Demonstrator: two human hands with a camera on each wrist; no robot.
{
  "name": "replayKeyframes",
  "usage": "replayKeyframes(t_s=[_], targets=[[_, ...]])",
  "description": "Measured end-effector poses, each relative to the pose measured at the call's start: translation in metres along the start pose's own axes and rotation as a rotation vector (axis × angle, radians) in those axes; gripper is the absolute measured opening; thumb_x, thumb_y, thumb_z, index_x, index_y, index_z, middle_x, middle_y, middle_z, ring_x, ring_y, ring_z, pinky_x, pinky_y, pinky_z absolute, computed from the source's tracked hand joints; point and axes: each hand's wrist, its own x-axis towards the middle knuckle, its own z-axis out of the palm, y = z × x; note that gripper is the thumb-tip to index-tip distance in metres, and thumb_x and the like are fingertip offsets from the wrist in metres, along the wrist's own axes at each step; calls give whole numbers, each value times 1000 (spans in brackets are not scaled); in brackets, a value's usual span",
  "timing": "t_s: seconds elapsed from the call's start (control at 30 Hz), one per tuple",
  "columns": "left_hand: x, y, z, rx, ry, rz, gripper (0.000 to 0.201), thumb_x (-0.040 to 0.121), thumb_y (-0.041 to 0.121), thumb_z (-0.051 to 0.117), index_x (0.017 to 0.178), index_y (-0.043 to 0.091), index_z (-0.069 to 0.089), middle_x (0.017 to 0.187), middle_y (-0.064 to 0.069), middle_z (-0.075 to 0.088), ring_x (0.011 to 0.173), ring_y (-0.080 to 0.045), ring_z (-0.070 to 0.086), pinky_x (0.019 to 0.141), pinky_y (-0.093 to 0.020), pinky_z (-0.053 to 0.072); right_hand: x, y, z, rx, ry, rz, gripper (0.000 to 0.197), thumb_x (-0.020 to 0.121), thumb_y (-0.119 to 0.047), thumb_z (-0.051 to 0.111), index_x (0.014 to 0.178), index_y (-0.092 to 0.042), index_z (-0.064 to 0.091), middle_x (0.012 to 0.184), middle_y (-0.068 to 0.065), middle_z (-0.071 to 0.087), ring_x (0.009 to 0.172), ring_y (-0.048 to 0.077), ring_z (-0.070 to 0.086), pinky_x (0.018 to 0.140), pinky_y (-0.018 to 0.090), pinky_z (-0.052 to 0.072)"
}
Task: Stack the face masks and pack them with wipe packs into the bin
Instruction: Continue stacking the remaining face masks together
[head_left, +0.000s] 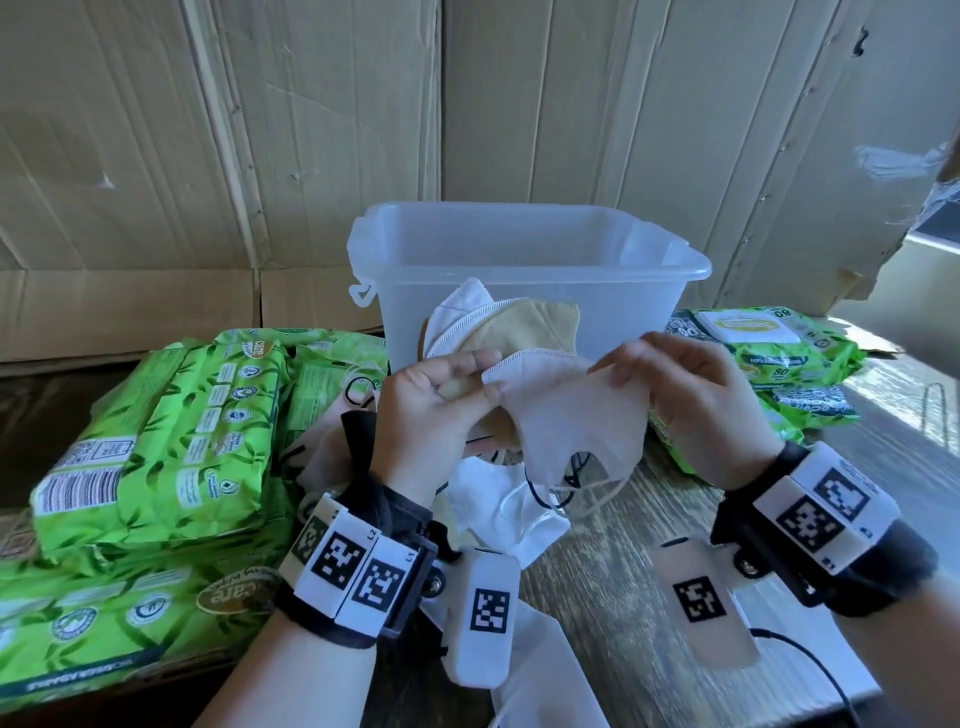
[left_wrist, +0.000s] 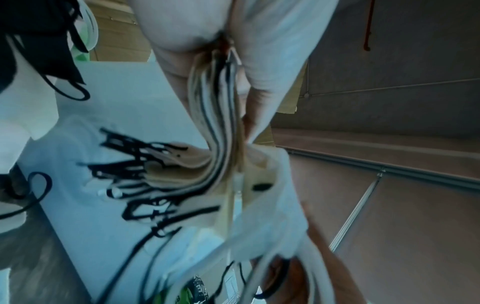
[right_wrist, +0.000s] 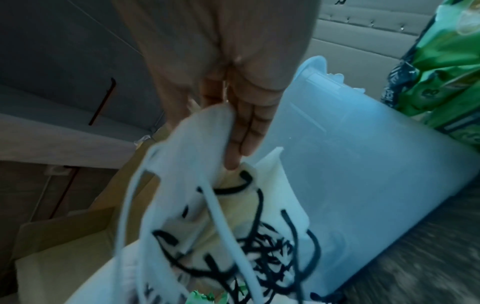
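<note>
Wood table; white mask betw. L hand & R hand, edges in both pinches.
</note>
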Motion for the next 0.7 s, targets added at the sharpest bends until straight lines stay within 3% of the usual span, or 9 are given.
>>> replayKeyframes(t_s=[0.03, 0.1, 0.13, 0.23, 0.3, 0.43, 0.57, 0.63, 0.7], targets=[[1, -1, -2, 3, 8, 10, 24, 78, -7, 66, 85, 16, 68, 67, 7, 71, 60, -6, 68, 46, -30, 56, 0, 0, 0, -63, 32, -10, 18, 71, -20, 76, 62, -14, 61, 73, -2, 68, 71, 14, 56, 70, 23, 45], [2, -2, -2, -2, 19, 3, 26, 79, -7, 66, 83, 18, 69, 71, 9, 72, 63, -6, 68, 51, -36, 58, 3, 1, 0, -85, 68, -9, 31, 64, 9, 75, 70, -13, 54, 70, -8, 64, 66, 16, 53, 68, 26, 45], [3, -3, -3, -7, 32, 8, 27, 79, -7, 66, 82, 19, 69, 75, 7, 72, 65, -7, 69, 53, -36, 59, 4, 1, -1, -54, 79, 0, 37, 61, 12, 75, 73, -14, 52, 75, -7, 62, 65, 17, 52, 67, 27, 46], [5, -6, -4, 24, 63, 84, 32, 76, -7, 69, 78, 25, 71, 87, 2, 72, 75, -10, 69, 61, -33, 59, 3, -5, -2, 14, 100, 34, 48, 52, -15, 85, 88, -20, 54, 92, 0, 59, 68, 20, 51, 70, 31, 48], [4, -5, -2, 0, 60, 79, 31, 77, -6, 68, 79, 24, 71, 90, 0, 71, 76, -8, 69, 56, -33, 59, 3, -7, 0, -15, 66, 79, 52, 51, -27, 89, 92, -23, 57, 84, -2, 62, 65, 14, 54, 70, 30, 50], [5, -5, -4, 12, 71, 66, 23, 80, -1, 68, 85, 21, 70, 90, 7, 72, 81, -5, 68, 60, -40, 60, 6, -18, 1, -240, 144, 19, 43, 63, 14, 74, 80, -21, 59, 61, -4, 56, 57, 15, 53, 58, 28, 46], [6, -3, -5, -12, 47, 14, 21, 83, 1, 64, 101, 12, 65, 101, 3, 66, 72, 3, 67, 62, -37, 60, 14, -28, -12, -229, 524, -124, 28, 60, 0, 58, 71, -26, 55, 61, 1, 48, 56, 14, 43, 53, 26, 36], [3, -3, -1, -9, 3, -5, 27, 84, 3, 64, 110, 9, 62, 107, -3, 65, 69, -1, 68, 63, -33, 60, 15, -27, -5, -232, 513, -140, 25, 60, -5, 54, 71, -27, 52, 61, 3, 47, 56, 15, 41, 54, 28, 33], [-1, -1, 3, -14, -46, -15, 30, 84, 7, 64, 114, 3, 61, 104, -4, 65, 68, 0, 68, 60, -28, 59, 10, -21, 11, -257, 348, -126, 24, 64, -7, 56, 75, -28, 52, 61, 2, 45, 56, 15, 40, 55, 30, 32]])
